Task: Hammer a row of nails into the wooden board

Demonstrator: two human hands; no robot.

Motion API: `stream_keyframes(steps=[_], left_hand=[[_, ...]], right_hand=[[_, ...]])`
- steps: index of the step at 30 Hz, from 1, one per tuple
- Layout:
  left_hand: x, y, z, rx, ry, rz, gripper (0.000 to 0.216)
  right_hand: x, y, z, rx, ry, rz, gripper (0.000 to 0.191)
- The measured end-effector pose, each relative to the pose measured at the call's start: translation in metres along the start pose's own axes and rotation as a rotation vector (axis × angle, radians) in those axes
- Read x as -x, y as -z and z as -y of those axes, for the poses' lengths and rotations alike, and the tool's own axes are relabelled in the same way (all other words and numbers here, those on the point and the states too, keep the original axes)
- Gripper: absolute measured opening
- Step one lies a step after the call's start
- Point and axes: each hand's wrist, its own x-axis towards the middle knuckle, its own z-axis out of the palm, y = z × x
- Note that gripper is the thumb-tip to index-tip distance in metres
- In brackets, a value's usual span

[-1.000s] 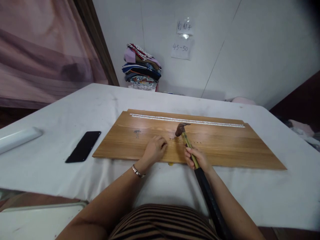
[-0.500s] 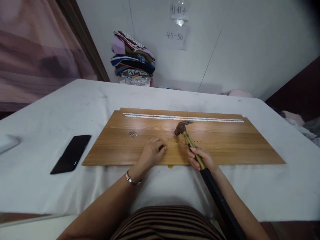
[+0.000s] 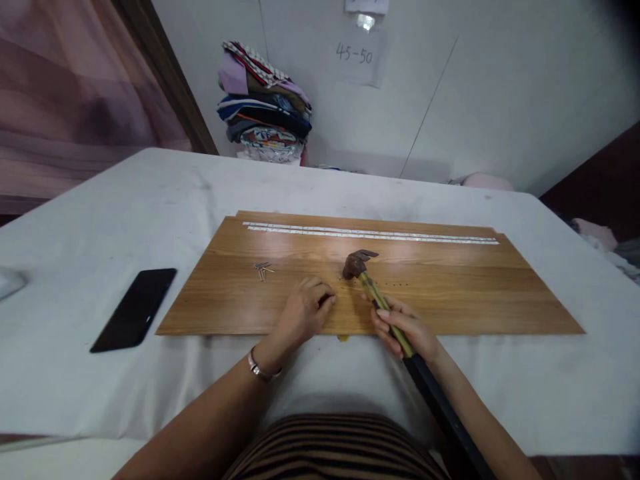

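Note:
A claw hammer (image 3: 370,288) with a rusty brown head, a yellow neck and a long black grip is held in my right hand (image 3: 406,328), which wraps around it near the yellow part. The hammer head is low over a row of small dark dots, nail heads or holes, in the wooden board (image 3: 465,300); whether it touches a nail is hidden. My left hand (image 3: 306,305) lies on the board left of the hammer, its fingers curled in loosely, and I see nothing in them. Several loose nails (image 3: 263,271) lie farther left on the board.
Two white measuring strips (image 3: 370,234) run along the board's far side. A black phone (image 3: 134,310) lies left of the board on the white-covered table (image 3: 190,193). Folded clothes (image 3: 265,107) are stacked by the wall behind, and a white object (image 3: 11,283) sits at the left edge.
The hammer head has come down and slightly left, closer to the board surface. My left hand has stayed in place on the board. The view has tilted slightly downward.

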Motion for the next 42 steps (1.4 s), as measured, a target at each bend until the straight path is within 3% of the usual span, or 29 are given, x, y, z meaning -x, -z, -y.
stream_keyframes(steps=[15, 42], left_hand=[[-0.001, 0.001, -0.002, 0.015, 0.030, 0.018, 0.011], [-0.001, -0.004, 0.001, -0.006, 0.028, -0.018, 0.011]], right_hand=[[0.006, 0.004, 0.001, -0.001, 0.009, -0.014, 0.039], [-0.002, -0.006, -0.004, 0.011, 0.024, 0.032, 0.049]])
